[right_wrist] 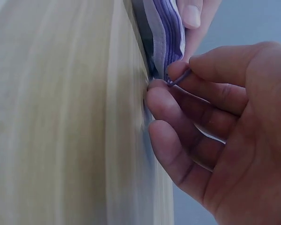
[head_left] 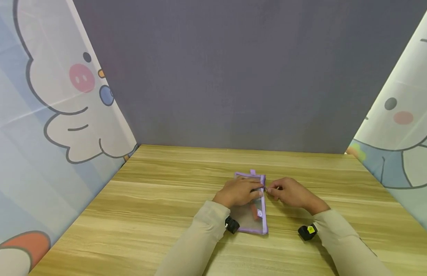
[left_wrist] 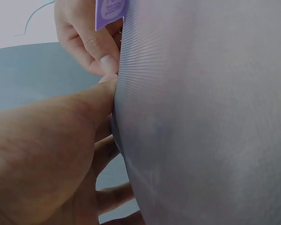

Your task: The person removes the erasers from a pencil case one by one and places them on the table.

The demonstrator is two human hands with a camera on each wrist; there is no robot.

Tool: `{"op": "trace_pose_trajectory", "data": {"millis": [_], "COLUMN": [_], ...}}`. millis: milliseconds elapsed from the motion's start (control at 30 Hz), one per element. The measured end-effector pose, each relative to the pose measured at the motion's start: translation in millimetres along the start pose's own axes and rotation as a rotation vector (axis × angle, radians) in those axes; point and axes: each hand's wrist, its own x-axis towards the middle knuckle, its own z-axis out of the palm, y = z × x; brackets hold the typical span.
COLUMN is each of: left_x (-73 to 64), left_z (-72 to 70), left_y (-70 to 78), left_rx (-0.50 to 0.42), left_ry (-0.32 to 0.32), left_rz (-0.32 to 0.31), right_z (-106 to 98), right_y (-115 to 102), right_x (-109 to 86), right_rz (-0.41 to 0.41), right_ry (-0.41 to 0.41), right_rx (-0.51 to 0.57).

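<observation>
A see-through mesh zipper pouch [head_left: 246, 222] with purple edging lies on the table in the head view. My left hand [head_left: 238, 191] rests on its upper part, fingers stretched toward the zipper [head_left: 263, 207] along the right side. In the left wrist view, my left thumb [left_wrist: 105, 96] presses at the pouch's surface. At the zipper's far end, my right hand [head_left: 292, 194] pinches the thin purple zipper pull [right_wrist: 180, 77] between thumb and index finger; its other fingers are loosely bent. Something reddish [head_left: 254, 211] shows inside the pouch, partly covered by a small purple-and-white label [head_left: 259, 213].
The wood-grain table [head_left: 147, 214] reaches back to a dark grey panel [head_left: 234, 76]. Cartoon-printed curtains [head_left: 61, 134] hang at both sides. Each wrist carries a small black camera [head_left: 232, 225]. A purple loop tab [head_left: 253, 172] sticks out from the pouch's far edge.
</observation>
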Motion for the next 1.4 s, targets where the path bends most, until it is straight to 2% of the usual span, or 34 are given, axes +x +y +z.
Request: {"op": "trace_pose_trajectory", "data": {"millis": [267, 467, 633, 933, 1100, 1267, 1400], "left_x": [-0.2, -0.8, -0.2, 1.6, 1.8, -1.1, -2.9], "left_z": [-2.4, -3.6, -4.8, -4.1, -3.7, -7.7, -11.8], "left_y": [1.9, 2.8, 3.3, 2.6, 1.4, -2.8, -5.3], "left_rx": [0.000, -0.007, 0.016, -0.004, 0.019, 0.012, -0.032], "left_ry": [-0.037, -0.047, -0.012, 0.040, 0.056, 0.005, -0.068], "left_rz": [-0.038, -0.055, -0.024, -0.020, 0.021, 0.084, 0.089], "right_z": [-2.4, -2.7, -2.2, 0.9, 2.2, 1.8, 1.0], "right_y": [-1.4, -2.3, -3.0, 0.5, 1.4, 1.6, 1.0], "right_x": [-2.2, -2.4, -1.6, 1.1, 1.2, 0.8, 0.8], "right_rz": [-0.030, -0.002, 0.027, 0.018, 0.022, 0.035, 0.043], "right_ry": [-0.027, -0.047, -0.037, 0.012, 0.021, 0.021, 0.020], "right_rx": [-0.005, 0.026, 0.076, 0.034, 0.032, 0.026, 0.027]}}
